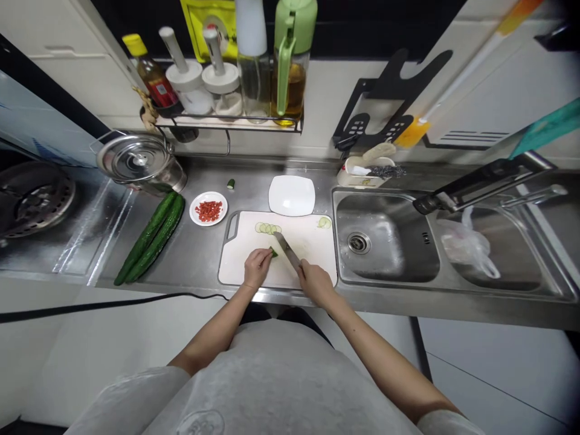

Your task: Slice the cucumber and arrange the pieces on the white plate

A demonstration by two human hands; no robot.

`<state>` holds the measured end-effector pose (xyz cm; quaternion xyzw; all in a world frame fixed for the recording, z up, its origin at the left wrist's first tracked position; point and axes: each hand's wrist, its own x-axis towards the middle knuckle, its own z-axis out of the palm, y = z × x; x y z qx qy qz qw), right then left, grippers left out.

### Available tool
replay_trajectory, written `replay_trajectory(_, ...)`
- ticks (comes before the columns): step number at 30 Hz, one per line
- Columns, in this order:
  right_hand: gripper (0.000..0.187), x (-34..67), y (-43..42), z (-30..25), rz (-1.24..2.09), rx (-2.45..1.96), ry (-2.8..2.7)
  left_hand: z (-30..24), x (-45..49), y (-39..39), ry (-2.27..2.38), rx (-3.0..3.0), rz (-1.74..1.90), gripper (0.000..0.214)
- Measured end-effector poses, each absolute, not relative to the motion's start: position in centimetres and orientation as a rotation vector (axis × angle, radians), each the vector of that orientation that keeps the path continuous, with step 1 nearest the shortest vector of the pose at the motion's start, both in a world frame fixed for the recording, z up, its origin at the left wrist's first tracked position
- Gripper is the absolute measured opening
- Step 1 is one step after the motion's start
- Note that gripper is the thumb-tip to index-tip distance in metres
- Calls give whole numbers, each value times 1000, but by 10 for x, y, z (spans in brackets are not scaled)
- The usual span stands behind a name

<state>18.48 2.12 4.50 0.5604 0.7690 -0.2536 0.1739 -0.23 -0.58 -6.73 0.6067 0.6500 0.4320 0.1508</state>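
My left hand (257, 267) is closed, its fingertips pinching a short dark-green cucumber piece (273, 252) on the white cutting board (238, 260). The handle of a kitchen knife (287, 249) is wrapped in my right hand (316, 283). Its blade slants up and left, just right of the cucumber piece, with the tip close to a row of thin cucumber slices (267, 228). A few more pale slices (324, 222) lie at the board's upper right corner. Behind the board stands a white plate (292, 195).
Two whole cucumbers (154, 238) and a small plate (197, 219) of chopped red pieces are to the left. A cucumber end (231, 183) lies behind. The steel sink (385, 229) adjoins the board's right. A pot (140, 160) stands back left, under a condiment rack (226, 124).
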Motion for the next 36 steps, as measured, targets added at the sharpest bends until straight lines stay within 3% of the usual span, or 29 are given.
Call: replay_trajectory(36,20,166,6,48,-603,1412,2294,-78,-3,-7,1794,1931,1316,15)
